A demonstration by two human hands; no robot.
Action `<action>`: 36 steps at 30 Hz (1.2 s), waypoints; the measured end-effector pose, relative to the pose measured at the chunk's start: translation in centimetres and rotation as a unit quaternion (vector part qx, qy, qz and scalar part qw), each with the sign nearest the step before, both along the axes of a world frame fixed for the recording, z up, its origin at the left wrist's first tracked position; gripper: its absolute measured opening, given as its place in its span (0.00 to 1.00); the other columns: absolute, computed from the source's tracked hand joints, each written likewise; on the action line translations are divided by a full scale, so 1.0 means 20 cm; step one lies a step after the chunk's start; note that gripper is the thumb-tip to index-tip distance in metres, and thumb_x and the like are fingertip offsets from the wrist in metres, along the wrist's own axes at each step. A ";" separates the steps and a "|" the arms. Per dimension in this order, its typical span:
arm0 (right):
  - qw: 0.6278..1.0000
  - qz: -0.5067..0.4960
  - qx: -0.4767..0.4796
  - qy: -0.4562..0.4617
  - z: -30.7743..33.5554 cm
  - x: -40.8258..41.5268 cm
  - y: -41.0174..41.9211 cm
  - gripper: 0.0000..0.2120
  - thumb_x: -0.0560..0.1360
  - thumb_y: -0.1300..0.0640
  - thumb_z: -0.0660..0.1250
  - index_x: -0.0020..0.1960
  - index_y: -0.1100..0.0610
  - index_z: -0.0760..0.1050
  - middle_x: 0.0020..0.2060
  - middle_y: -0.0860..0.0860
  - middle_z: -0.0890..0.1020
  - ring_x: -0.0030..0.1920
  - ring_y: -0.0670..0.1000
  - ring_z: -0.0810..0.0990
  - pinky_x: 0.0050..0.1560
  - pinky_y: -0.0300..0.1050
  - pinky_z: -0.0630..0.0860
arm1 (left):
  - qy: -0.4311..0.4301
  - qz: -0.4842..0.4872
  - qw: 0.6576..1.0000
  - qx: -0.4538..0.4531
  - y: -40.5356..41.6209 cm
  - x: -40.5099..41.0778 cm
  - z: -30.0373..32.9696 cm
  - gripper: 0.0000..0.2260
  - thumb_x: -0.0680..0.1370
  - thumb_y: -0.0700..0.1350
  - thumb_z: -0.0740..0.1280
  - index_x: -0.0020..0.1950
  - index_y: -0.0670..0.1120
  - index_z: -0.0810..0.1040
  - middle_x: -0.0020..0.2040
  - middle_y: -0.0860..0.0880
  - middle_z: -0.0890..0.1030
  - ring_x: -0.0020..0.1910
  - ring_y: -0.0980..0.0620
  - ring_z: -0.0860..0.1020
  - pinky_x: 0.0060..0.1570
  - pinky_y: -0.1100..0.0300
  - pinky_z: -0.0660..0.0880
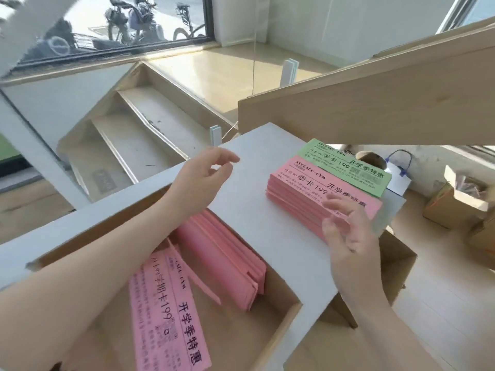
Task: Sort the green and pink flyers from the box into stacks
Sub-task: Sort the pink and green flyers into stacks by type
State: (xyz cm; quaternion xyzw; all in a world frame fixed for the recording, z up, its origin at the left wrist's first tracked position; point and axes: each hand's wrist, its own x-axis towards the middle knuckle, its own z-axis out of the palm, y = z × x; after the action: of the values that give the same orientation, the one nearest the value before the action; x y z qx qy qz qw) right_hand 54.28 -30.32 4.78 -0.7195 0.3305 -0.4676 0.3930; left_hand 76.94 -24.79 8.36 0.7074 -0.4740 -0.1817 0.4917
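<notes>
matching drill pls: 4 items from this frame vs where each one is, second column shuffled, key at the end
Items:
1. pink stack
2. green flyers
3. loose pink flyer
4. left hand

Places:
A. inside the cardboard box, printed side up
B. on the white flap, by the right hand
C. in the air above the flap, holding nothing
D. at the flap's far edge, behind the pink stack

Pairs: 1-B, 2-D, 3-A, 4-C

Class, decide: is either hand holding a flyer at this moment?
No: the left hand and the right hand are both open, holding nothing.
</notes>
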 end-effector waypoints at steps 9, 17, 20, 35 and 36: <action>0.894 0.114 -0.164 0.400 -0.09 0.30 0.51 0.20 0.78 0.52 0.60 0.68 0.57 0.68 0.65 0.51 0.72 0.65 0.50 0.69 0.66 0.39 0.61 | -0.261 -0.071 0.944 0.191 0.73 0.23 -0.21 0.17 0.79 0.40 0.59 0.66 0.50 0.72 0.66 0.53 0.70 0.62 0.56 0.71 0.65 0.59 0.68; 0.837 0.026 -0.140 0.529 -0.05 0.42 0.65 0.25 0.79 0.46 0.57 0.71 0.58 0.61 0.69 0.55 0.66 0.69 0.56 0.63 0.67 0.48 0.62 | -0.413 -0.110 0.875 0.228 0.68 0.24 -0.31 0.20 0.80 0.41 0.56 0.72 0.53 0.64 0.71 0.49 0.64 0.67 0.49 0.66 0.62 0.52 0.70; 0.829 0.017 -0.143 0.540 -0.04 0.43 0.69 0.27 0.78 0.44 0.58 0.71 0.57 0.62 0.69 0.56 0.65 0.69 0.56 0.61 0.68 0.49 0.61 | -0.438 -0.114 0.865 0.216 0.68 0.23 -0.30 0.21 0.78 0.41 0.59 0.71 0.51 0.64 0.69 0.49 0.64 0.64 0.50 0.68 0.52 0.54 0.76; 0.803 0.082 -0.066 0.587 -0.07 0.56 0.73 0.17 0.76 0.65 0.53 0.64 0.57 0.64 0.48 0.57 0.78 0.41 0.58 0.74 0.38 0.49 0.70 | -0.340 -0.037 0.928 0.144 0.64 0.18 -0.30 0.16 0.76 0.44 0.66 0.63 0.44 0.70 0.65 0.47 0.67 0.55 0.47 0.74 0.48 0.52 0.76; 0.818 0.080 -0.044 0.568 -0.06 0.55 0.72 0.19 0.76 0.65 0.53 0.66 0.55 0.64 0.49 0.57 0.78 0.44 0.59 0.76 0.39 0.49 0.72 | -0.272 0.005 0.956 0.113 0.65 0.16 -0.28 0.20 0.75 0.45 0.68 0.65 0.44 0.68 0.66 0.46 0.64 0.54 0.48 0.74 0.50 0.54 0.75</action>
State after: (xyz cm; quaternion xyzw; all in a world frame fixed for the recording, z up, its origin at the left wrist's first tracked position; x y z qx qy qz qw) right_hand 65.25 -15.88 3.58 -0.8979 0.4152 0.0427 0.1399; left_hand 80.16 -11.86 2.74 0.7833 -0.5628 -0.0321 0.2619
